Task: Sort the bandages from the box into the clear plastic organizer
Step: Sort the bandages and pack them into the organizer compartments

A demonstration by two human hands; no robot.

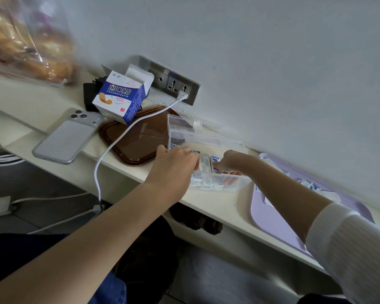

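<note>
Filing bandages upright in the organizer, mid-frame.
My left hand (176,165) curls round standing bandages (204,163) inside the clear organizer (180,132). My right hand (230,163) dips in beside them, and I cannot tell its grasp. Next, I judge, I gather the loose ones from the purple tray (272,216), lower right. The box (121,95), upper left, stands open.

Both arms reach forward, left hand (173,164) and right hand (231,161) close together, fingers curled.
</note>
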